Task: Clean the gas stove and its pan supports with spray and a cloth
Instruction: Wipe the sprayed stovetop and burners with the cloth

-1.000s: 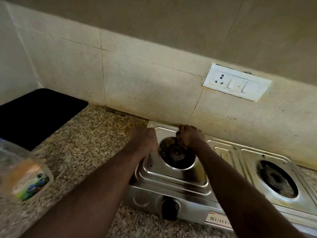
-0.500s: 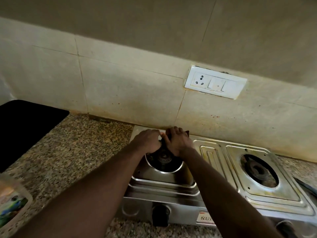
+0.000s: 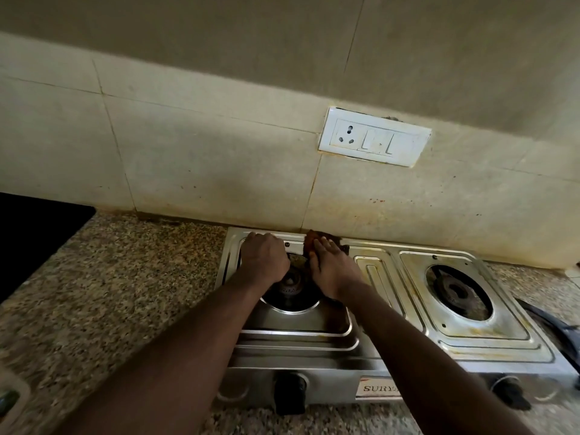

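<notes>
1. Your table [image 3: 119,277] is speckled brown-and-grey granite, running up to a wall of pale, stained tiles [image 3: 194,171]. A white switch-and-socket plate [image 3: 373,136] sits on the wall above the stove. At the far left a flat black slab [image 3: 34,237] lies on the table, and a blurred container [image 3: 12,400] shows at the bottom left corner.
2. The two-burner steel gas stove [image 3: 392,309] stands on the table with its back edge just beside the wall. No pan supports sit on either burner. The right burner [image 3: 455,290] is exposed in its round opening, and the steel around it carries yellowish-brown staining. The left burner [image 3: 290,282] shows between your hands. A black knob [image 3: 288,390] and part of a brand label [image 3: 376,389] face you on the front panel; a second knob [image 3: 514,394] is to the right.
3. Your left hand [image 3: 263,262] is curled closed, knuckles up, resting on the stove top at the far left rim of the left burner opening; you cannot tell from here whether it grips anything.
4. Your right hand [image 3: 329,268] lies with fingers extended, pressing down on a dark reddish-brown cloth [image 3: 312,241] at the back right of the left burner, near the wall.
</notes>
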